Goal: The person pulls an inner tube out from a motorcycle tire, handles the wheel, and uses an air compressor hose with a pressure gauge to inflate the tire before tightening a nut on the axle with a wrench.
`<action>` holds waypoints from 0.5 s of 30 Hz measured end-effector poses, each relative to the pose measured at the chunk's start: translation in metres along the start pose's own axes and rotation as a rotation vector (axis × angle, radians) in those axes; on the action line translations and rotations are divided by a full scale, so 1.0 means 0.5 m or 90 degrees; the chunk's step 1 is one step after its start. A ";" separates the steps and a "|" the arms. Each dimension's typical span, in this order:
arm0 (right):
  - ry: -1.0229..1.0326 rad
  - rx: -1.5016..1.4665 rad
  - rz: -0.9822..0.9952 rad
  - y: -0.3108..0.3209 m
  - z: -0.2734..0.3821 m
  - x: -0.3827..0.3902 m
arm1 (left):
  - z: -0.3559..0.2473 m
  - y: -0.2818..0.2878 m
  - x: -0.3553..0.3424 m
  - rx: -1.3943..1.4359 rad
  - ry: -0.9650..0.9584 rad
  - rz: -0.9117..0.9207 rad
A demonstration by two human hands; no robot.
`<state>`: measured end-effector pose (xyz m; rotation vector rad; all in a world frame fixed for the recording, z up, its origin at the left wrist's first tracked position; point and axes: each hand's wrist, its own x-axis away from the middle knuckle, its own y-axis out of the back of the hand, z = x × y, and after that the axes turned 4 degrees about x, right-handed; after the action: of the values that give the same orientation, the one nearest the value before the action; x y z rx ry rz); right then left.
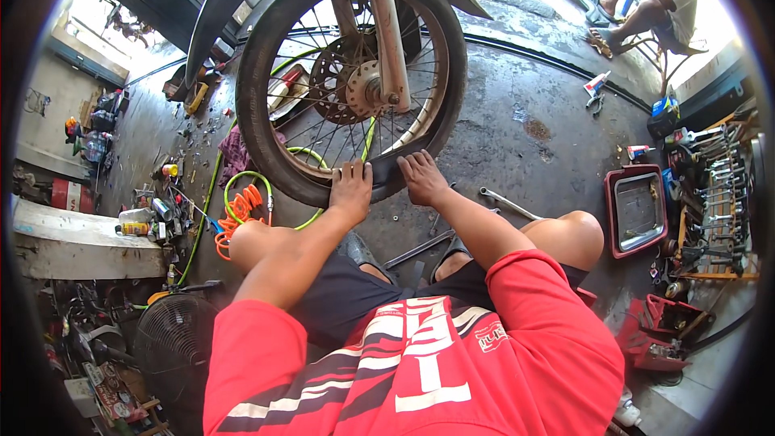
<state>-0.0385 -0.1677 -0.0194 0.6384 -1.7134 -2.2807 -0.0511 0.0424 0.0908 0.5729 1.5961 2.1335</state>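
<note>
A: What are the fingers doing at a motorcycle's front wheel?

B: Fingers of the left hand and right hand curl over the lower edge of the front tyre, gripping side by side. The thumbs are hidden; how hard they squeeze cannot be told.

A: And between the hands?

B: A smooth dark strip of rubber. Sidewall or inner tube, the view does not settle.

A: How is such a hold best worked?

B: It looks like handwork along the tyre's edge. Short stretches and even pressure from both palms would serve best, with no soft rubber pinched against the metal rim. Fingertips belong clear of the spokes and the brake disc.

A: Could the wheel turn?

B: Possibly. It sits upright at the fork leg, and lopsided pressure might spin it; matched pulls should steady it.

A: Farther out?

B: A combination spanner and a long steel bar lie on the floor near the feet, best not stepped on. An orange coiled hose rests beside the left knee.
</note>
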 end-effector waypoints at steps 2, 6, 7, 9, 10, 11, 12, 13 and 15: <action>0.006 -0.001 -0.006 0.004 0.002 -0.011 | 0.003 -0.035 -0.005 -0.006 -0.008 -0.017; -0.004 -0.005 0.001 0.009 0.005 -0.013 | 0.002 -0.058 -0.024 0.036 -0.009 0.073; -0.003 -0.005 -0.003 0.008 0.002 -0.016 | 0.005 -0.053 -0.028 0.040 -0.018 0.062; -0.005 -0.008 0.000 0.001 0.000 -0.009 | 0.002 -0.054 -0.024 0.055 -0.042 0.047; 0.001 -0.030 -0.017 -0.002 -0.006 -0.010 | 0.007 -0.056 -0.021 0.080 -0.061 0.030; 0.005 -0.053 -0.031 -0.003 -0.010 -0.006 | 0.003 -0.052 -0.016 0.081 -0.068 0.025; 0.007 -0.076 -0.045 -0.005 -0.014 -0.005 | -0.001 -0.046 -0.013 0.082 -0.075 0.019; 0.031 -0.065 -0.077 -0.006 -0.018 -0.006 | -0.004 -0.040 -0.013 0.083 -0.082 0.014; 0.082 -0.043 -0.137 -0.005 -0.018 -0.007 | -0.015 -0.042 -0.013 0.072 -0.067 -0.001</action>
<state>-0.0312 -0.1732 -0.0229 0.9758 -1.5687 -2.3663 -0.0481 0.0384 0.0684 0.7080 1.6665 1.9868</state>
